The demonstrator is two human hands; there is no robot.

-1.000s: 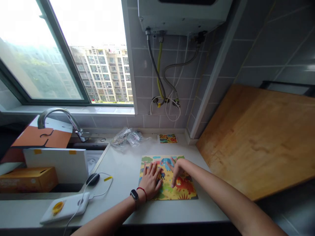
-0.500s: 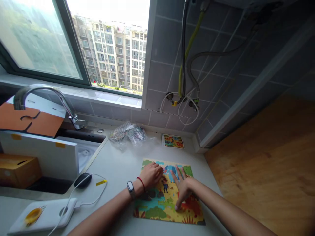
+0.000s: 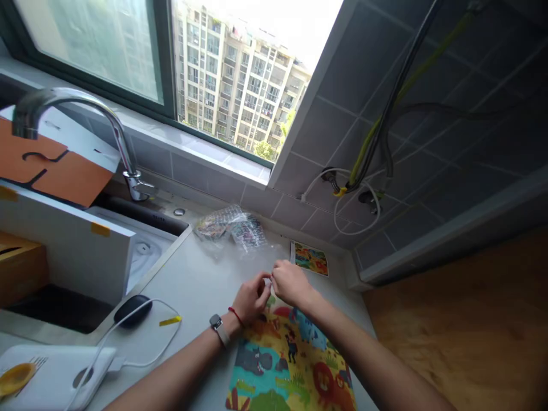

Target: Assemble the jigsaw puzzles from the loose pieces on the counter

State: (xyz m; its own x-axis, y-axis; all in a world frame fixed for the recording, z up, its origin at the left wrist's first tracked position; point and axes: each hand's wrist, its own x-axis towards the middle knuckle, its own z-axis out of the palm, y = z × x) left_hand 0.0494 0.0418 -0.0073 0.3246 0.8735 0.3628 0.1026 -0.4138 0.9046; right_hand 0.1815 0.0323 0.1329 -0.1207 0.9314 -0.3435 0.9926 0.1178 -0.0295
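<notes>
A colourful animal jigsaw puzzle [image 3: 299, 371], showing a hippo, lions and an elephant, lies flat on the white counter in front of me. My left hand [image 3: 252, 298] is over its upper left corner, thumb and fingers curled into a pinch. Fingertip to fingertip with it, my right hand [image 3: 291, 282] is closed too, and its forearm crosses above the puzzle's right side. Whatever sits between the fingertips is too small or hidden to make out. The puzzle's upper edge is partly covered by my hands and right arm.
Clear plastic bags [image 3: 233, 228] and a small picture card [image 3: 309, 258] lie along the wall. On the left are a sink with a tap [image 3: 77, 97], a white board [image 3: 64, 240], a black mouse [image 3: 132, 311], and a white power bank [image 3: 51, 371] with a cable.
My right hand has left the puzzle's surface, where its fingers were spread, and joined my left hand at the upper left corner. The camera view has tilted and shifted.
</notes>
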